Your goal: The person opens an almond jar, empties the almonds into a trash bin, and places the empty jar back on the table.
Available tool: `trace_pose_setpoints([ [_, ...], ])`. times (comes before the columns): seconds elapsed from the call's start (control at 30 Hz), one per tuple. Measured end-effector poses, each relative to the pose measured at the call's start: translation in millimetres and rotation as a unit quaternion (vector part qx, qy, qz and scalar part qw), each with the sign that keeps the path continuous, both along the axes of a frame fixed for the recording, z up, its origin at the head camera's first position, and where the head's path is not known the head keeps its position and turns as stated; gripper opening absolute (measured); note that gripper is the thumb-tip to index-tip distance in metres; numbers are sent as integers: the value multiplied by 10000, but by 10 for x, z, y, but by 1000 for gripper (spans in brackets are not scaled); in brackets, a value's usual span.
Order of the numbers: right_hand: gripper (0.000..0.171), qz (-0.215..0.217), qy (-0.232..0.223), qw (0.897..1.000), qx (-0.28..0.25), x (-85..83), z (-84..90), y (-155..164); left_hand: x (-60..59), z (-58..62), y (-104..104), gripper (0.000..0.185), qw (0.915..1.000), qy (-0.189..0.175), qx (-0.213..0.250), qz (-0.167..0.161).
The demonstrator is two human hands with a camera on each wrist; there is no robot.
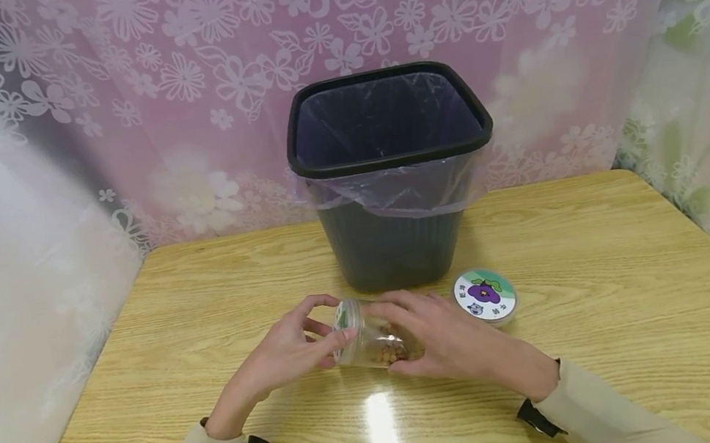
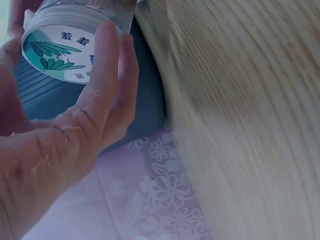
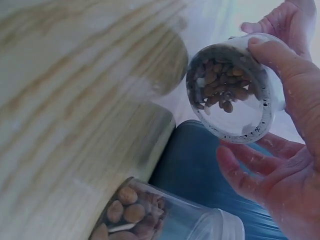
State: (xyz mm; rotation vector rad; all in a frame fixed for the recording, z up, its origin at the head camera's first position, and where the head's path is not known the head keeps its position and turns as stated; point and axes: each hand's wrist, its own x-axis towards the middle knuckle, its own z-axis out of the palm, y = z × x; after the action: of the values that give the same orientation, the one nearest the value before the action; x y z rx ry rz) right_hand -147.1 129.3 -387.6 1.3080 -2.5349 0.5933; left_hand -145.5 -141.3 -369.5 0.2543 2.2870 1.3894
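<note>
A clear plastic jar (image 1: 378,354) is held tipped on its side above the table, with small brown seeds (image 3: 225,85) lying along its lower side. My left hand (image 1: 290,344) has its thumb and fingers round the rim of the jar's lid (image 2: 57,55), which carries a white label with green leaves. Around the jar's body and base end, my right hand (image 1: 449,335) grips with thumb and fingers. Just beyond that hand stands a second lidded jar (image 1: 484,298), with a purple flower on top and larger brown seeds (image 3: 135,212) inside.
Behind the jars stands a dark bin (image 1: 393,239) with a black rim and a clear purplish liner. It is on the wood-grain table (image 1: 217,290). Pink flowered sheeting (image 1: 196,123) hangs behind the table, with paler sheeting at both sides.
</note>
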Motion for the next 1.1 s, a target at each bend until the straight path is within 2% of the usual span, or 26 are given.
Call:
trace_pose_setpoints([
  [0.1,75,50,-158,9996,-227,-9,-6,2,-11,-11,-30,69,9985,413,-39,-348],
  [0.2,70,90,-403,9984,-395,-15,-11,13,-29,-21,-55,74,9946,704,191,-735],
  [0.3,68,150,-587,9971,-469,-22,-8,20,-45,-31,-59,79,9923,624,551,-915],
  [0.5,68,267,-420,9981,-367,-46,3,28,-49,-60,-58,79,9918,791,567,-825],
  [0.7,68,127,-221,9997,-60,-37,26,49,-40,-79,-40,78,9905,1081,348,-781],
  [1.1,71,197,-447,9987,-151,-55,23,60,-4,-53,-14,79,9954,854,73,-423],
])
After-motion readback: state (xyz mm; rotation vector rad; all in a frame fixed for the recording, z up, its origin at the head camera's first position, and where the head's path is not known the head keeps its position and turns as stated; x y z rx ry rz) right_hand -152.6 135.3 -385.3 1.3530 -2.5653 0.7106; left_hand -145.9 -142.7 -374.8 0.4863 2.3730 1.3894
